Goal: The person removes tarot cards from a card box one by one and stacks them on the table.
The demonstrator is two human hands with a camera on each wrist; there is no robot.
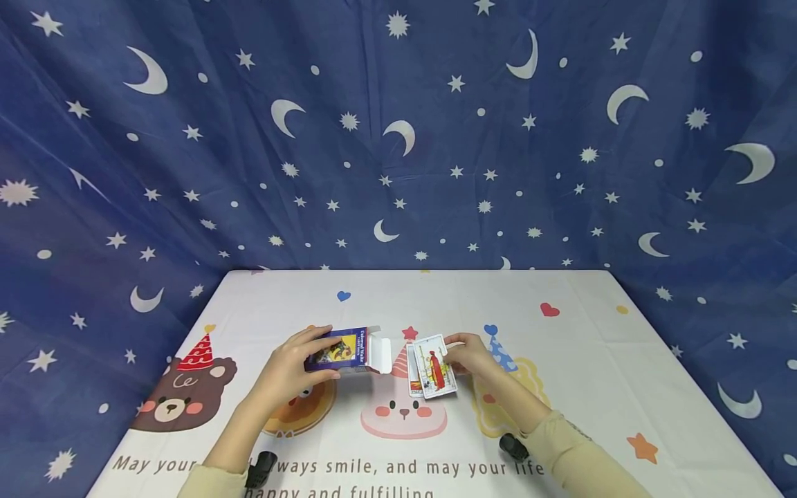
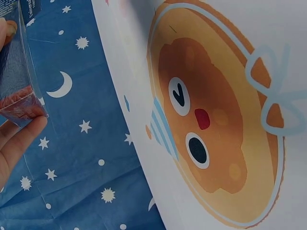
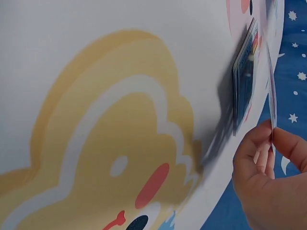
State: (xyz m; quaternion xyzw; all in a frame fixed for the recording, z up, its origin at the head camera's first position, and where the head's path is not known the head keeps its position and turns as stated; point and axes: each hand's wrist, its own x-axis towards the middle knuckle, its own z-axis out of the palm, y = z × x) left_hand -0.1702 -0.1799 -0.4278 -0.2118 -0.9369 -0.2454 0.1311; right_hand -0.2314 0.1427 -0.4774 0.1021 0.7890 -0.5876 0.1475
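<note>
My left hand (image 1: 291, 363) grips a blue tarot card box (image 1: 339, 351) with a yellow picture, thumb along the near side and fingers along the far side. The box's white end flap (image 1: 380, 355) hangs open to the right. At the left edge of the left wrist view, part of the box (image 2: 17, 72) shows between the fingers. My right hand (image 1: 471, 356) pinches the right edge of a tarot card (image 1: 434, 368) with a red-robed figure. Under it, partly covered, lies a small stack of cards (image 1: 414, 380); the right wrist view shows this stack (image 3: 243, 79) apart from the held card.
A white tablecloth (image 1: 473, 304) with printed cartoon animals and lettering covers the table. Behind and beside it hangs a blue curtain (image 1: 436, 228) with stars and moons. Black wrist devices (image 1: 513, 447) sit by both forearms.
</note>
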